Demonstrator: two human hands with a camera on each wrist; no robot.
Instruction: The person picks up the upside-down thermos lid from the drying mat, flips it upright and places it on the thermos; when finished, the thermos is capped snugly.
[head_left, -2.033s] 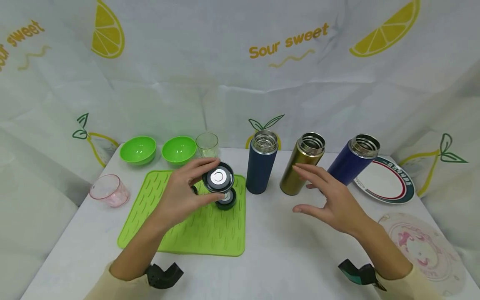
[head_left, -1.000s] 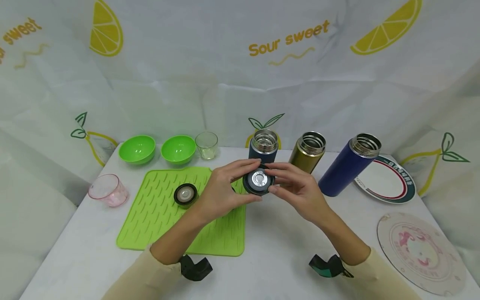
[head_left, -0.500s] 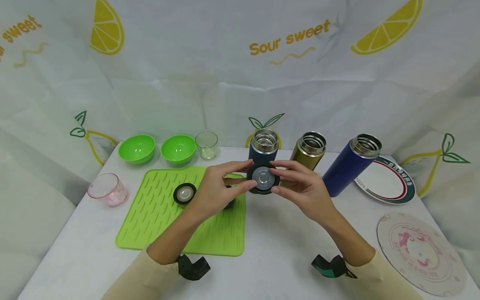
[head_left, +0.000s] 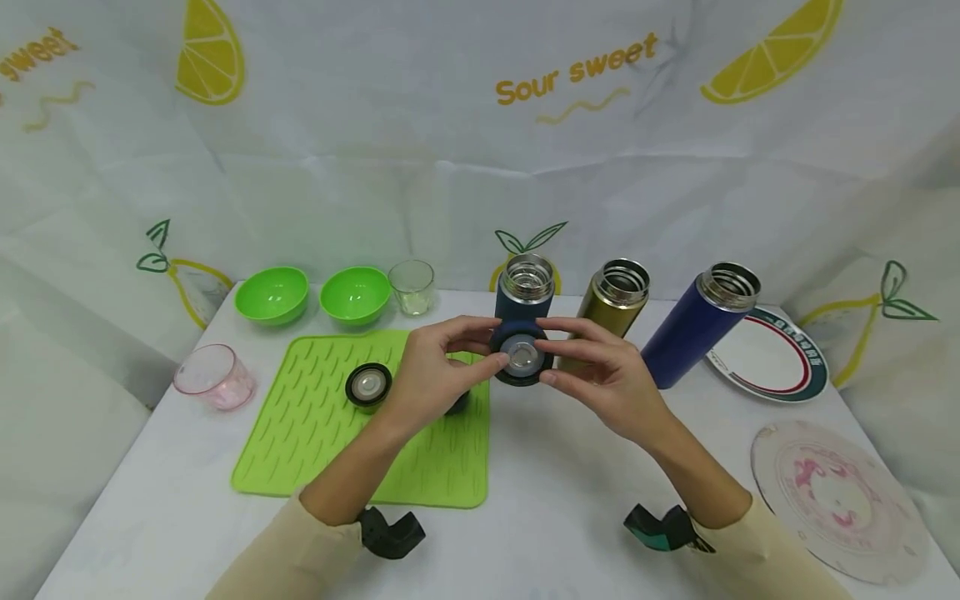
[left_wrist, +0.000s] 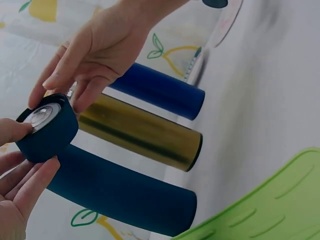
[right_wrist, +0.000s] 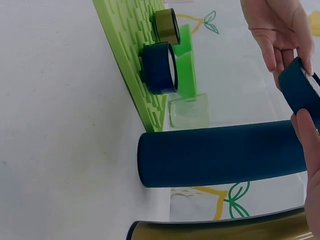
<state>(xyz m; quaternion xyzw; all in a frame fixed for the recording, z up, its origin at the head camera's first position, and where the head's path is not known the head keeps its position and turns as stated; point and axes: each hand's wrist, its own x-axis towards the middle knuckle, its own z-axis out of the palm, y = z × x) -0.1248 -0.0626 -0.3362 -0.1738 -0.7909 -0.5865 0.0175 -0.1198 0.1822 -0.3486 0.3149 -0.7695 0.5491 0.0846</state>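
A dark teal bottle lid (head_left: 522, 354) is held up between both hands, its silvery underside turned toward the head camera. My left hand (head_left: 435, 367) grips its left side, thumb lying on the underside. From the right, my right hand (head_left: 611, 375) pinches the rim with thumb and fingertips. Right behind the lid stands a dark teal insulated bottle (left_wrist: 125, 195), its steel mouth uncovered. A gold bottle (head_left: 618, 300) and a royal blue bottle (head_left: 693, 333) stand uncapped to its right. On the green mat (head_left: 300, 450) lie a gold lid (head_left: 368, 385) and a blue lid (right_wrist: 159, 70), partly hidden by my left hand in the head view.
Two green bowls (head_left: 272, 296) and a clear glass (head_left: 412, 287) line the back left. A pink glass (head_left: 217, 379) stands left of the mat. At right are a white plate (head_left: 765, 354) with a dark rim and a round pink-patterned placemat (head_left: 840, 500).
My left hand has carried the lid rightward from over the mat to before the teal bottle. My right hand has come in from beside the gold bottle and taken hold of the lid's rim.
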